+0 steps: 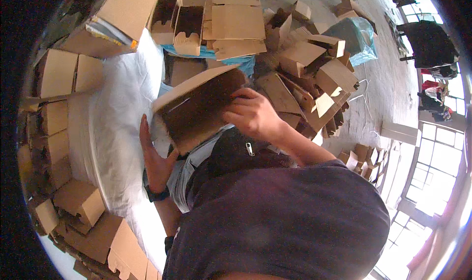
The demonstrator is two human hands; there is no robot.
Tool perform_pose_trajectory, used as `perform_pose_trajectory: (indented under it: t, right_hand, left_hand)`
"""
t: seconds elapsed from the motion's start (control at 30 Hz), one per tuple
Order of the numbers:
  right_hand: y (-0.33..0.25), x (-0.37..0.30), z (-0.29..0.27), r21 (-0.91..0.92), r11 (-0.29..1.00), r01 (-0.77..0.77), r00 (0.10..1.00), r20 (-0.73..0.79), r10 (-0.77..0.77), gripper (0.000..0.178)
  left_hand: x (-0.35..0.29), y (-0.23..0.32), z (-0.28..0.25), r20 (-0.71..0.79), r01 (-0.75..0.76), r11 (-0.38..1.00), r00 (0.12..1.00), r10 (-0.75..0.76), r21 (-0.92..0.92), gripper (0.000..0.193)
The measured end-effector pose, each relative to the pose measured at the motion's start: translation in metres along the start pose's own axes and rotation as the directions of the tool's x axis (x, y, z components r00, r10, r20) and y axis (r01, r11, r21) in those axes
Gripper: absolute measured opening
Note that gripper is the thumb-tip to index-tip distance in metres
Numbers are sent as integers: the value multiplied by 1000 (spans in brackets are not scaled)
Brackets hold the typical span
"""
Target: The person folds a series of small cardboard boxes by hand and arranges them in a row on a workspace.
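A brown cardboard box [199, 114] is tilted in front of my body, with its dark inside showing. My right hand [253, 114] has its fingers curled in at the box's right end and grips the cardboard there. Beside the left end of the box, my left hand [156, 157] is upright, with fingers stretched and thumb spread apart. That thumb is close to the lower left corner of the box; whether it touches is unclear.
White sheeting [120, 118] covers a surface at the left, with stacked boxes [55, 118] along its far side. Ahead lie flattened cardboard [238, 22] and open boxes [189, 27]. A heap of boxes [302, 59] and a blue plastic bag [356, 37] occupy the right-hand floor.
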State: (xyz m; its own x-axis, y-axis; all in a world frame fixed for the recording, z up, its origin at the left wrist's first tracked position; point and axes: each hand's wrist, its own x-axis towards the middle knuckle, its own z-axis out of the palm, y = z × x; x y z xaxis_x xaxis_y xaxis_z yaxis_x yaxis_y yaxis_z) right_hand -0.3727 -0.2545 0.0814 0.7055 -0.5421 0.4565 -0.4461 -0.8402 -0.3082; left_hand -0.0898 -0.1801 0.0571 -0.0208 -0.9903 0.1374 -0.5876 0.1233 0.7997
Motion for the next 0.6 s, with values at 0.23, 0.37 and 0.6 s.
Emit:
perform_pose_trajectory:
  t: [0.23, 0.37, 0.6]
  right_hand:
    - [34, -55, -46, -296, 845, -446, 895, -169, 414, 12]
    - [52, -119, -77, -12, 265, -964, 242, -450, 860, 18]
    - [29, -284, -102, -112, 84, -990, 138, -682, 718, 29]
  left_hand:
    - [5, -4, 2, 70, 7, 995, 997, -14, 100, 75]
    - [2, -14, 0, 33, 20, 994, 999, -24, 109, 63]
    - [3, -32, 8, 90, -30, 996, 996, 23, 86, 53]
